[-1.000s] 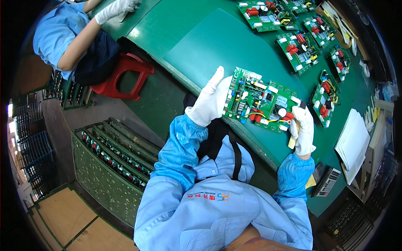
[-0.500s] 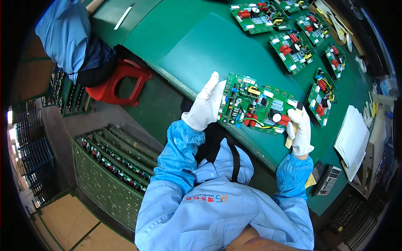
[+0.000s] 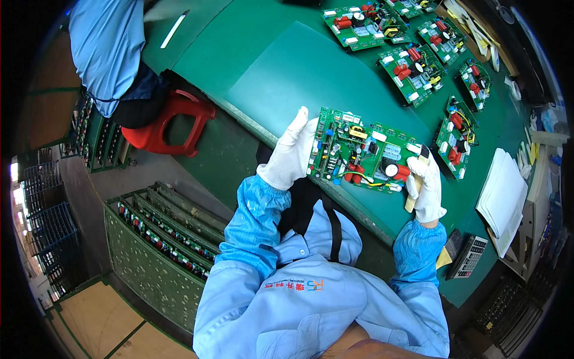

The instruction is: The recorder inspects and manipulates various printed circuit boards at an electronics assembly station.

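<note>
A green circuit board [image 3: 365,149] with red, black and yellow components is held above the near edge of the green worktable [image 3: 281,72]. My left hand [image 3: 291,149], in a white glove, grips its left end, thumb raised and fingers hidden beneath. At the right end, my gloved right hand [image 3: 427,188] is closed around a tan-handled tool [image 3: 411,202] with a dark tip and touches the board's edge. The tool's exact kind cannot be made out. Beyond the hands, several similar boards [image 3: 412,73] lie at the far right of the table.
White papers [image 3: 501,194] and a calculator [image 3: 467,257] lie at right. A white strip [image 3: 174,31] rests at the far left of the table. On the left are a red stool [image 3: 170,128], a co-worker's blue sleeve [image 3: 107,51] and a green rack [image 3: 149,257] holding boards.
The board and both my hands have shifted very slightly left and down in view. At the far left, the co-worker has moved a little to the right.
</note>
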Motion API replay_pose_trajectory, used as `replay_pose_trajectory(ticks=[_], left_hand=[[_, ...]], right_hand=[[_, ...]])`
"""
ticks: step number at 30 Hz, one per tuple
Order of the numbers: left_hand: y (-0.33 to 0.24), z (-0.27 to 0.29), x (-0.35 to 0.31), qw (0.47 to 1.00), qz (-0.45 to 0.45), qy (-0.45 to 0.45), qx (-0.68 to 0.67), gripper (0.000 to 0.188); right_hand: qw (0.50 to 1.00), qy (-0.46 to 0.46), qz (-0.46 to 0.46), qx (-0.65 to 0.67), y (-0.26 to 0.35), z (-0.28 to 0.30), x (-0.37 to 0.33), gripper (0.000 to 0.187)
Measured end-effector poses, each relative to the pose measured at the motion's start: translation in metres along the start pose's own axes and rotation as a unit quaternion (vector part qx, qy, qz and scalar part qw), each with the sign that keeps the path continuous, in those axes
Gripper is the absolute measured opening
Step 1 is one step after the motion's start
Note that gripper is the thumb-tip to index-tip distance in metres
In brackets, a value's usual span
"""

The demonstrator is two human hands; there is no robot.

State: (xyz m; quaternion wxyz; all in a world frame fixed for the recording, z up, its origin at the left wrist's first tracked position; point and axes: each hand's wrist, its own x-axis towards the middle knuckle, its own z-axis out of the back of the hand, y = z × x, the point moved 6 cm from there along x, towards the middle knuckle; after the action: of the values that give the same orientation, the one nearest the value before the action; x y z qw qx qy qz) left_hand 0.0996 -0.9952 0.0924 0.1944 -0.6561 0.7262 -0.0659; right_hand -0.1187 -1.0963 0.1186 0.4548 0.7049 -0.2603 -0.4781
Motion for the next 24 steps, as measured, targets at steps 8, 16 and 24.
replay_pose_trajectory(ticks=[8, 16, 24], left_hand=[[0.0013, 0.008, 0.0004, 1.0, 0.004, -0.017, 0.003, 0.081], [0.0005, 0.0029, 0.0009, 1.0, 0.004, -0.002, 0.017, 0.081], [0.0019, 0.004, 0.0019, 1.0, 0.009, 0.007, -0.004, 0.082]], right_hand=[[1.0, -0.005, -0.003, 0.004, -0.0017, 0.0013, 0.0006, 0.038], [1.0, 0.001, 0.002, 0.006, -0.0035, 0.0017, 0.0016, 0.04], [1.0, -0.003, 0.002, 0.01, -0.0062, 0.0038, 0.0013, 0.039]])
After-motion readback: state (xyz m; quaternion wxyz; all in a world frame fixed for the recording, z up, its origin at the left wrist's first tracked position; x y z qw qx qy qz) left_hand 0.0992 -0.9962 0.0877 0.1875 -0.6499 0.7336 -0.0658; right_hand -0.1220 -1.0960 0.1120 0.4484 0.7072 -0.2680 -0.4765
